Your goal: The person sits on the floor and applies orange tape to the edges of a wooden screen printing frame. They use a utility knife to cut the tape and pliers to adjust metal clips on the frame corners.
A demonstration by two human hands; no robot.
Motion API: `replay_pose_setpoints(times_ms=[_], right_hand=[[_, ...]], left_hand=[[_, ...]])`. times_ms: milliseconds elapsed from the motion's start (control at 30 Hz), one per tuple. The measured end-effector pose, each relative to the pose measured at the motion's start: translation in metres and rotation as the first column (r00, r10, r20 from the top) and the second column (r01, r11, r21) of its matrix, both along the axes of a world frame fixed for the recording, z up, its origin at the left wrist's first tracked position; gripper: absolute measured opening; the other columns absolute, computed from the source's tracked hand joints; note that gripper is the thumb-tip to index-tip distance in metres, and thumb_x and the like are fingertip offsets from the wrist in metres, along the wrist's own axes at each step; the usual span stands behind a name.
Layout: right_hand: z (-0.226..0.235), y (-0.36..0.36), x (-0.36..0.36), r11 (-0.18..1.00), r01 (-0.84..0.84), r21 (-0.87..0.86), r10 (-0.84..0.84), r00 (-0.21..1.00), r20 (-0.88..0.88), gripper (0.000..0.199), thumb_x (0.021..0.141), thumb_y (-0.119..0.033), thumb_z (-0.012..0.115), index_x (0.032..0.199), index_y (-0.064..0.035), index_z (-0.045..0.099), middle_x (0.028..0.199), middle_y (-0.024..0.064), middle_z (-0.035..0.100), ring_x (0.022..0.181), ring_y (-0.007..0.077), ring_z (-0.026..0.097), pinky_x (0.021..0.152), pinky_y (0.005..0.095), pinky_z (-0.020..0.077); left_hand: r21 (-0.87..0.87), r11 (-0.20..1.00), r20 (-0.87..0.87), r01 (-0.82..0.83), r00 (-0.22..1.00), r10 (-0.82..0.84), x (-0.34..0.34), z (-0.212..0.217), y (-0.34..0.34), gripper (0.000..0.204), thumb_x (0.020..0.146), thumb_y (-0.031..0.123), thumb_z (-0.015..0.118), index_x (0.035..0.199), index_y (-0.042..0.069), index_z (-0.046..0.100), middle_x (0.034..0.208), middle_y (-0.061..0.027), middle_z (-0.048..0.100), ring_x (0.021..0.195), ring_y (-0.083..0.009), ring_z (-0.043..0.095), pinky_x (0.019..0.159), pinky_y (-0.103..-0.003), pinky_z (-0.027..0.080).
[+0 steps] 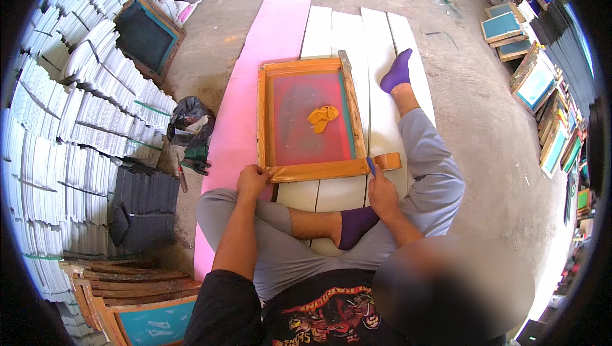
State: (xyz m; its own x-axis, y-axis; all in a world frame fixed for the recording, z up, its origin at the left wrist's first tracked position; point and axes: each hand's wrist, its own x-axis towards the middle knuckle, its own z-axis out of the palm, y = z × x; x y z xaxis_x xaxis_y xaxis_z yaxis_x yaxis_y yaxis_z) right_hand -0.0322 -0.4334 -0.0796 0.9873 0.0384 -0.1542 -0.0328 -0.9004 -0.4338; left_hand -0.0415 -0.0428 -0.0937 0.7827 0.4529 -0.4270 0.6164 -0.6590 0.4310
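Observation:
A wooden screen-printing frame [262,110] with a red and grey mesh lies before me, brown tape covering much of its wood. Along its near side runs a strip of brown packing tape [319,171], joined at the right to the tape roll [387,162]. My left hand [252,180] pinches the strip's left end at the near left corner. In my right hand [383,194] is a slim blue cutter [371,166], closed in the fingers and held against the tape beside the roll. A crumpled orange-yellow cloth [323,118] rests on the mesh.
Pink and white boards [274,34] lie under the frame and my legs. Stacked white sheets [89,148] line the left, beside a black plastic bag [191,120]. More screen frames [502,26] lean at right, with another [150,34] at far left.

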Motion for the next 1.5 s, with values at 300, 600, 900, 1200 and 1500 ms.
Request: replay_pose_setpoints(times_ms=[300,600,900,1200,1500], right_hand=[[-0.017,0.009,0.001,1.000,-0.015,-0.002,0.015,0.999,-0.042,0.046,0.102,-0.021,0.048,0.145,-0.0041,0.044,0.088,0.0284,0.070,0.081,0.0475,0.069,0.074,0.0596,0.0533],[-0.015,0.011,-0.002,0.999,0.001,-0.040,-0.003,0.999,-0.051,0.044,0.103,-0.023,0.048,0.143,-0.0049,0.046,0.092,0.0273,0.071,0.083,0.0471,0.069,0.075,0.0593,0.0536],[-0.021,0.014,-0.002,0.994,-0.025,-0.104,0.013,0.993,-0.118,0.047,0.105,-0.025,0.044,0.148,-0.0060,0.040,0.096,0.0260,0.071,0.085,0.0466,0.070,0.075,0.0602,0.0549],[-0.033,0.016,-0.008,0.969,-0.078,-0.235,0.064,0.996,-0.068,0.052,0.103,-0.022,0.047,0.152,-0.0058,0.039,0.085,0.0220,0.070,0.076,0.0426,0.070,0.070,0.0558,0.0558],[-0.019,0.021,-0.013,0.958,-0.106,-0.268,0.083,0.992,-0.095,0.056,0.101,-0.015,0.044,0.154,-0.0045,0.034,0.085,0.0221,0.071,0.075,0.0409,0.072,0.068,0.0538,0.0578]], left_hand=[[-0.015,1.000,0.008,0.005,1.000,-0.005,-0.002,-0.004,0.007,0.041,0.080,0.045,0.083,0.091,0.006,0.077,0.091,-0.0161,0.076,0.088,-0.0316,0.074,0.077,-0.044,0.056],[-0.026,1.000,0.004,-0.002,1.000,0.002,-0.001,0.009,0.001,0.040,0.080,0.044,0.084,0.091,0.006,0.077,0.089,-0.0150,0.077,0.086,-0.0289,0.075,0.076,-0.043,0.056],[-0.025,1.000,0.008,0.002,1.000,-0.002,-0.001,0.007,0.001,0.036,0.080,0.039,0.083,0.092,0.006,0.077,0.090,-0.0152,0.077,0.087,-0.0294,0.075,0.077,-0.043,0.056],[-0.030,1.000,0.047,-0.005,0.999,0.007,-0.001,0.005,0.001,0.037,0.078,0.037,0.085,0.090,0.003,0.078,0.088,-0.0191,0.076,0.085,-0.0339,0.074,0.077,-0.044,0.057],[-0.036,0.999,0.046,-0.017,0.999,0.018,0.001,0.006,0.000,0.033,0.078,0.031,0.086,0.087,0.002,0.076,0.089,-0.0205,0.075,0.087,-0.0337,0.074,0.077,-0.044,0.056]])
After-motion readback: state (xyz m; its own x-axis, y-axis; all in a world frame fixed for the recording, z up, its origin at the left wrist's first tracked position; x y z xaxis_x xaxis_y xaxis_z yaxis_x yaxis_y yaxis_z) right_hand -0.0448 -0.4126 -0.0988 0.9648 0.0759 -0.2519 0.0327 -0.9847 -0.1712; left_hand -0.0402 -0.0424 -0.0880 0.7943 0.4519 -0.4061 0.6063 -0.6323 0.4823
